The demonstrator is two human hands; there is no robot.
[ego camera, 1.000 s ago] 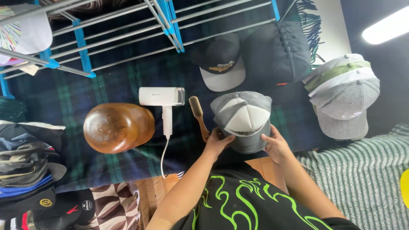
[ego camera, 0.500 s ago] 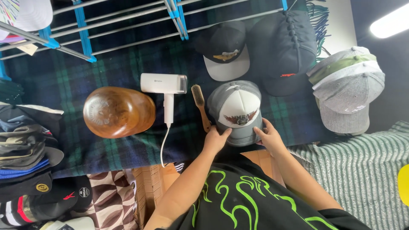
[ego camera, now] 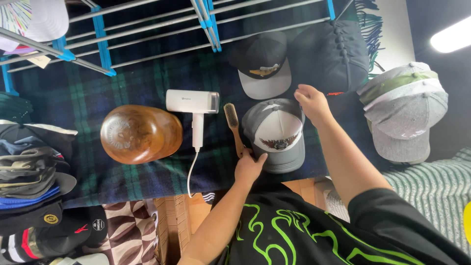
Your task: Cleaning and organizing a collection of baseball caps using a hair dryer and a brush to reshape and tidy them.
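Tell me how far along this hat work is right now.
Done: the grey-and-white cap lies flat on the plaid blanket. In hand: left hand rests at its brim beside the brush; right hand hovers at its crown. Untouched: the white handheld appliance and wooden form.

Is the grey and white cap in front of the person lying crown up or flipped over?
Crown up. The grey and white cap shows its white front panel with the winged emblem, brim toward the person; the left hand touches the brim's edge.
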